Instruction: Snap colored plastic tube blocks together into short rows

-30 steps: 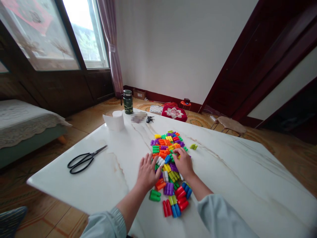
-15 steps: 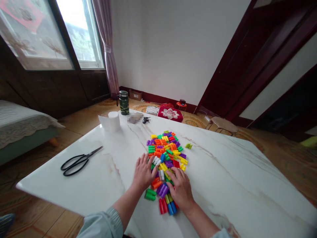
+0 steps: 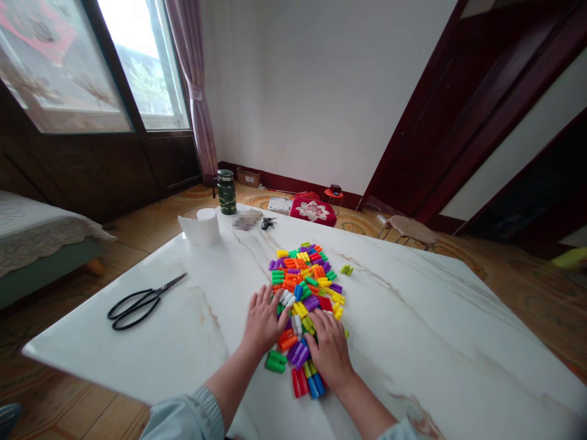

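The left hand (image 3: 263,321) and the right hand (image 3: 329,351) are lying open, their fingers spread wide, and neither is visibly gripping anything. Their fingertips are pressing against a loose heap of multicoloured plastic building blocks (image 3: 305,275), which is lying ahead of and between the hands, with some pieces running down past the right hand's thumb side. A green block pair (image 3: 275,362) is sitting just beside the left hand, while a lime-green block (image 3: 347,269) is lying apart, ahead of the right hand. The white marble tabletop (image 3: 413,348) is also carrying black-handled scissors (image 3: 144,308), well to the left of the left hand. The risk lies in that slick surface: a hard sweep could scatter the rounded blocks, perhaps over the edge, and a wide left-hand movement could catch the scissors.
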`<state>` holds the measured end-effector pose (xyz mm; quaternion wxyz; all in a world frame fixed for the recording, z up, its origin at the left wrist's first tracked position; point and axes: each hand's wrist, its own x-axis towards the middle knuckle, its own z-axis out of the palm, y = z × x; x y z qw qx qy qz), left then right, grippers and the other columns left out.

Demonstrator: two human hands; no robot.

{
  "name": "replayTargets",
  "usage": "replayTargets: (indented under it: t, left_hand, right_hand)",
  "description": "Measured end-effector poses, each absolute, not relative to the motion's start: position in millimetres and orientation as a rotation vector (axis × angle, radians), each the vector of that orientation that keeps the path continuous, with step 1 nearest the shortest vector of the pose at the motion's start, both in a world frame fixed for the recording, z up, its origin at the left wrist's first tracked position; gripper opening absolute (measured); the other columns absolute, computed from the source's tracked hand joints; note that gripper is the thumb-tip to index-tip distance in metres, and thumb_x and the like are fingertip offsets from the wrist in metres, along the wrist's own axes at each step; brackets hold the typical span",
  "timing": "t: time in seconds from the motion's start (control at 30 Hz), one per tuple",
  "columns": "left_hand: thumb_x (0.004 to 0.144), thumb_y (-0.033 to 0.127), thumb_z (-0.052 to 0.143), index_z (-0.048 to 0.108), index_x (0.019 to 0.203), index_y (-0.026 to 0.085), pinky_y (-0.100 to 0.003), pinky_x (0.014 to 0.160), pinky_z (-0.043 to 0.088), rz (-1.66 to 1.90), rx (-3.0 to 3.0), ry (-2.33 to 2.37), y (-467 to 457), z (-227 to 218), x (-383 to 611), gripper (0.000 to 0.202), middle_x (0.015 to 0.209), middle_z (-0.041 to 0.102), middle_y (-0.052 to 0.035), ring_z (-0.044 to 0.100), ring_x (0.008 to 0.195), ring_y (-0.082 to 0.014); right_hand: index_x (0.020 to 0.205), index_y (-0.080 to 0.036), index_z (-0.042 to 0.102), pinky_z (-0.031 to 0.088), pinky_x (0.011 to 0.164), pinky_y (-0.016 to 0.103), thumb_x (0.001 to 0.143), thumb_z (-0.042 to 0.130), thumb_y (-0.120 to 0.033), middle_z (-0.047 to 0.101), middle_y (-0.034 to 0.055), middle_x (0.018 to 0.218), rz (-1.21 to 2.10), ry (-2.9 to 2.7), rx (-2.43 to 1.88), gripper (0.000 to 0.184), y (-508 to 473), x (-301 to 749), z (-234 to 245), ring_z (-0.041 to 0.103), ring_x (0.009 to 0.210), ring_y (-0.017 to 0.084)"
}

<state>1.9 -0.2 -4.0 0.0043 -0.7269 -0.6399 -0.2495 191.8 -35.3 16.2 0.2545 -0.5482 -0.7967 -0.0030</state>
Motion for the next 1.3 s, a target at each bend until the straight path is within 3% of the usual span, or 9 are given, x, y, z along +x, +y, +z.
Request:
replayTargets:
  t: [0.2,0.37,0.57,0.87,1.03,1.3]
  left_hand:
    - [0.094,0.044,0.046,0.054,0.137,0.023,-0.052,0.113,0.031,-0.762,-2.284,-2.018,0,-3,2,0.048,0.143,0.052,-0.0133,0.041,0.137,-0.0322]
    - [0.094,0.043,0.046,0.054,0.137,0.023,-0.052,0.113,0.031,-0.751,-2.29,-2.032,-1,-2,2,0.048,0.144,0.052,-0.0126,0.04,0.138,-0.032]
    - [0.095,0.045,0.043,0.053,0.138,0.023,-0.051,0.113,0.031,-0.733,-2.295,-2.019,0,-3,1,0.049,0.145,0.051,-0.0127,0.04,0.138,-0.0318]
    - [0.095,0.046,0.044,0.054,0.137,0.025,-0.051,0.113,0.03,-0.741,-2.298,-2.008,0,-7,0,0.048,0.145,0.05,-0.0119,0.038,0.14,-0.0314]
    - [0.095,0.046,0.043,0.053,0.138,0.025,-0.051,0.114,0.031,-0.733,-2.298,-2.015,0,-7,-1,0.049,0.146,0.049,-0.0117,0.038,0.14,-0.0308]
    - [0.094,0.045,0.044,0.053,0.138,0.024,-0.05,0.113,0.031,-0.711,-2.298,-2.027,-1,-4,0,0.049,0.147,0.049,-0.0115,0.039,0.14,-0.0307]
  right_hand:
    - [0.114,-0.021,0.061,0.049,0.091,0.045,0.086,0.057,-0.016,0.062,0.0093,0.112,0.08,-2.147,-1.374,0.029,-34,194,15,0.059,0.104,0.026]
    - [0.109,-0.021,0.062,0.052,0.085,0.031,0.095,0.049,-0.024,0.062,0.0076,0.104,0.254,-2.0,-1.191,0.02,-18,215,29,0.062,0.097,0.019]
    - [0.092,-0.019,0.067,0.052,0.07,0.029,0.087,0.058,-0.033,0.066,0.0055,0.085,0.185,-1.765,-1.412,0.018,29,280,36,0.062,0.074,0.018]
    - [0.098,-0.017,0.073,0.049,0.082,0.028,0.077,0.054,-0.013,0.072,0.0082,0.099,0.088,-1.82,-1.884,0.029,101,347,24,0.066,0.091,0.02]
    - [0.101,-0.014,0.073,0.047,0.073,0.03,0.078,0.053,-0.01,0.071,0.0115,0.097,0.03,-1.728,-2.044,0.032,142,350,30,0.065,0.084,0.022]
    - [0.105,-0.018,0.074,0.04,0.063,0.026,0.079,0.052,-0.007,0.068,0.0102,0.102,0.042,-1.745,-2.12,0.035,149,340,18,0.063,0.079,0.019]
